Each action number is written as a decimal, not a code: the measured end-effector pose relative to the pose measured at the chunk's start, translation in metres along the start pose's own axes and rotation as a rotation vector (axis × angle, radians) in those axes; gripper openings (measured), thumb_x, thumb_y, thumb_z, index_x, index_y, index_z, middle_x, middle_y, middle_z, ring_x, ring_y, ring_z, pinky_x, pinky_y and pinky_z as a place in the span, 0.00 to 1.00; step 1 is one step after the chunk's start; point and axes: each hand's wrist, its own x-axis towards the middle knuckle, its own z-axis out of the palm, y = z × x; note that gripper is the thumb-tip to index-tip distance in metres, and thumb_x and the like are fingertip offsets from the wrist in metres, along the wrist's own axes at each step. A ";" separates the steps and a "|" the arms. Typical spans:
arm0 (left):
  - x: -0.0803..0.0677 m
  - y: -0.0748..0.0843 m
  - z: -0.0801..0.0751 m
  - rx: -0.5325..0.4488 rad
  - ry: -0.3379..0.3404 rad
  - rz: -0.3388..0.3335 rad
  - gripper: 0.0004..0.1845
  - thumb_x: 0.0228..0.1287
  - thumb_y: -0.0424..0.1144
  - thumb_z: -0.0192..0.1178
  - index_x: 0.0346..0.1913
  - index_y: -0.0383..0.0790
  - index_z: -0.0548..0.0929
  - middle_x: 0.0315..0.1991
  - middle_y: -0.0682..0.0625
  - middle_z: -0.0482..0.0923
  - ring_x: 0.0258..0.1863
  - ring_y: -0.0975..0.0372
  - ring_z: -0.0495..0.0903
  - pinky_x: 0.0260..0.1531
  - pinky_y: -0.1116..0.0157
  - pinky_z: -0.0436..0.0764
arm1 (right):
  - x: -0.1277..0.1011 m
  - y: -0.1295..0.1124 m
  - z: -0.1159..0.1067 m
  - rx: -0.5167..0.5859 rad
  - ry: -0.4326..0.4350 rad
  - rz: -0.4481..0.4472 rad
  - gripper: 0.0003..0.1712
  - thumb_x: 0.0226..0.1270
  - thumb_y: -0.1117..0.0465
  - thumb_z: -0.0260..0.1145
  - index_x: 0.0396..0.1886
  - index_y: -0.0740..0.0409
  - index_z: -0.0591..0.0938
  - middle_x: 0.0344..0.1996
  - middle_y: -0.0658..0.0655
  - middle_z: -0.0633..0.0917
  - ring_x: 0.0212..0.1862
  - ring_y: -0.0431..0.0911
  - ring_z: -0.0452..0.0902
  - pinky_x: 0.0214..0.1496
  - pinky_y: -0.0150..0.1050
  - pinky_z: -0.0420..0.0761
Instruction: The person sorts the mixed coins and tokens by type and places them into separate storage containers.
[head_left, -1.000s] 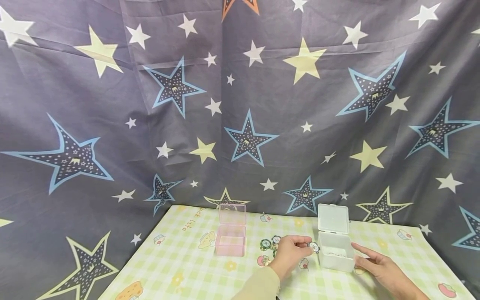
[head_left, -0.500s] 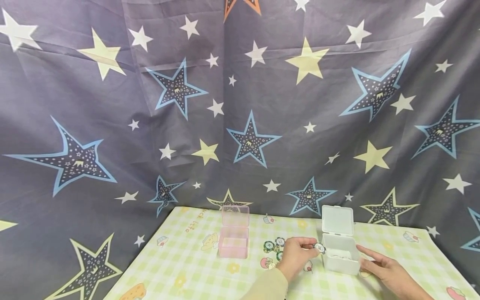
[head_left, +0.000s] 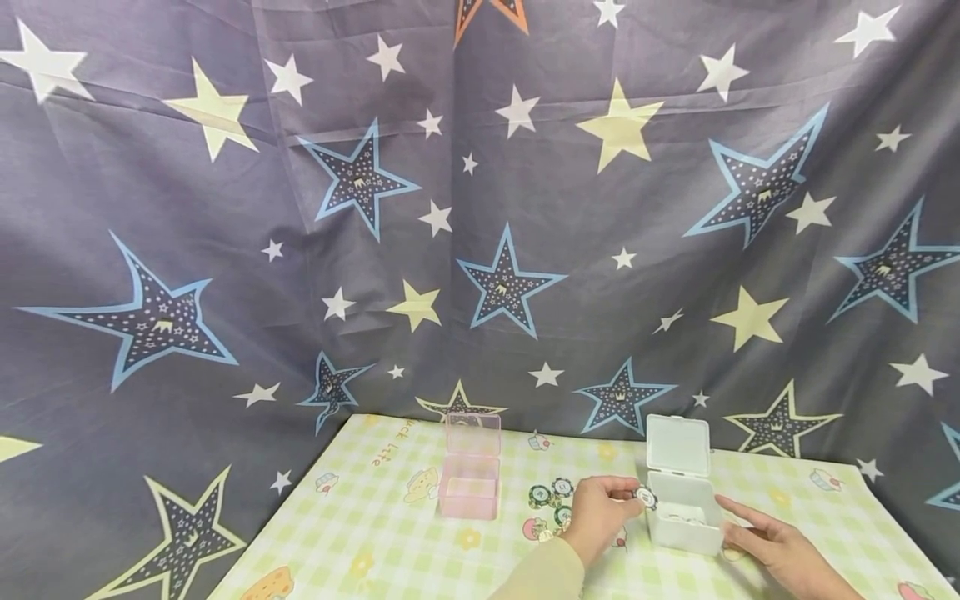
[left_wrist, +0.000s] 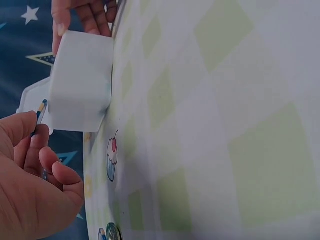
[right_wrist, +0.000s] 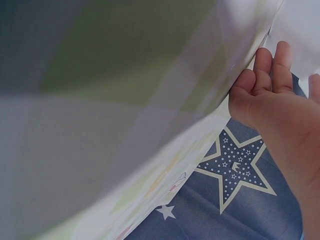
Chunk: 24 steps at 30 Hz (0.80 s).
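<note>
Pink box (head_left: 469,483), lid up, sits untouched at left; loose chips (head_left: 550,496) lie btwn it & the hands. Left hand (head_left: 600,512) pinches a white chip (head_left: 646,498) at the white box (head_left: 681,517) rim. Right hand (head_left: 772,546), fingers relaxed, steadies the box's far side. Judged: mid-drop; next move needs chip centred over opening, then pinch loosened.

Left hand (head_left: 597,512) raised, fingers curled in pinch grip; right hand (head_left: 772,550) low, fingers extended, relaxed.

A table in a green-checked cloth (head_left: 375,533) carries a pink box (head_left: 468,487) left of both hands, chips (head_left: 551,496) by the left hand (head_left: 600,512), a white box (head_left: 678,517) between the hands
</note>
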 end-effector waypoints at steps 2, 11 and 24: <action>0.000 -0.002 0.000 0.003 -0.012 -0.001 0.12 0.55 0.28 0.75 0.43 0.43 0.95 0.31 0.60 0.85 0.31 0.74 0.77 0.20 0.74 0.76 | 0.000 0.001 0.001 -0.003 0.000 -0.003 0.38 0.86 0.47 0.57 0.83 0.64 0.63 0.57 0.63 0.91 0.49 0.32 0.88 0.49 0.29 0.83; -0.002 0.000 0.004 0.011 -0.042 0.048 0.13 0.57 0.30 0.75 0.46 0.42 0.95 0.32 0.59 0.89 0.29 0.75 0.79 0.25 0.76 0.78 | 0.000 0.001 0.001 -0.015 0.016 0.000 0.39 0.86 0.47 0.57 0.84 0.64 0.61 0.58 0.61 0.91 0.49 0.31 0.87 0.48 0.28 0.82; -0.005 0.006 0.003 0.020 -0.074 0.040 0.13 0.58 0.29 0.75 0.46 0.41 0.94 0.36 0.52 0.91 0.33 0.75 0.81 0.36 0.74 0.82 | -0.001 0.002 0.001 0.018 0.014 -0.013 0.31 0.86 0.48 0.58 0.82 0.46 0.69 0.56 0.61 0.91 0.49 0.31 0.87 0.49 0.27 0.82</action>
